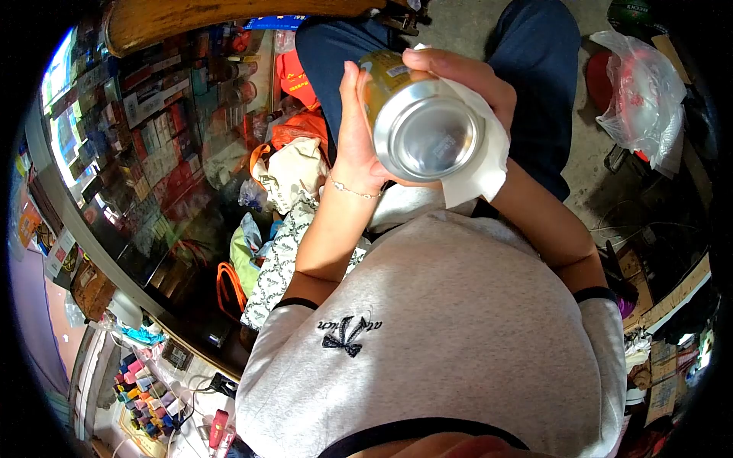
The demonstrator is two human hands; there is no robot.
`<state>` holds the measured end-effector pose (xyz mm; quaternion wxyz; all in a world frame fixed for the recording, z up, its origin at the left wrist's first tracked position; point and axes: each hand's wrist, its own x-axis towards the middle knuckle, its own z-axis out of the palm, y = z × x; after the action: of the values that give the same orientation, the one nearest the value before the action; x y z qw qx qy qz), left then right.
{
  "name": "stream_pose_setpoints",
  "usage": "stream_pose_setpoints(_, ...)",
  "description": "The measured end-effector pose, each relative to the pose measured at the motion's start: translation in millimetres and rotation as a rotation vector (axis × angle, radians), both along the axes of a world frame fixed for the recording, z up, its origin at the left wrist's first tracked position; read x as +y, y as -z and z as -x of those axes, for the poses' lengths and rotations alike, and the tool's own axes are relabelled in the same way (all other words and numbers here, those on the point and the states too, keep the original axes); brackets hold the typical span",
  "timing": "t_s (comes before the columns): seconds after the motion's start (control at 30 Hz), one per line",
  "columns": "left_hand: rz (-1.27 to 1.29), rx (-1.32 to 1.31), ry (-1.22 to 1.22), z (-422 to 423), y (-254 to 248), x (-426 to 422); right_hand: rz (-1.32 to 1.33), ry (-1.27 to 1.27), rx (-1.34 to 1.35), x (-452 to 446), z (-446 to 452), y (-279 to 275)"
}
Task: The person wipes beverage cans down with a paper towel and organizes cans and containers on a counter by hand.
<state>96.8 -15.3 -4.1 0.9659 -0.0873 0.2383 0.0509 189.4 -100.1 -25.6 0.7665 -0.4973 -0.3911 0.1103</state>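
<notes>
Metal can (422, 122), shiny and round-based, sits clasped in left hand (356, 133), right hand (481, 76) holding limp white paper (482, 172) against it.

There's 1 can (429, 133), 1 wht sheet (489, 156) & 2 hands (356, 126) (475, 78)

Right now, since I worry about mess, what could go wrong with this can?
The can might slip, since paper lies between it and the right hand. If it is open, it could spill toward the trousers: its base faces the camera and its top is hidden.
</notes>
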Motion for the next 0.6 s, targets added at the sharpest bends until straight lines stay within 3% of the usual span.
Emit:
stream_pose_setpoints(0.2, -0.196, 0.131, -0.048, 3.7, 3.6, 7.8, 0.160, -0.039, 0.077, -6.9, 0.3, -1.9)
stream_pose_setpoints(0.23, -0.454, 0.476, -0.107, 2.4, 0.2, 2.9, 0.209, -0.055, 0.026, -7.8, -0.7, 0.2)
stream_pose_setpoints(0.37, -0.838, 0.591, -0.344, 9.1, -7.7, 11.5, 0.207, -0.076, 0.100, -12.9, 9.0, 7.2)
stream_pose_setpoints(0.6, -1.282, 0.662, -0.361, 19.7, -16.2, 14.9, 0.215, -0.155, 0.230, -11.3, 18.3, 6.6)
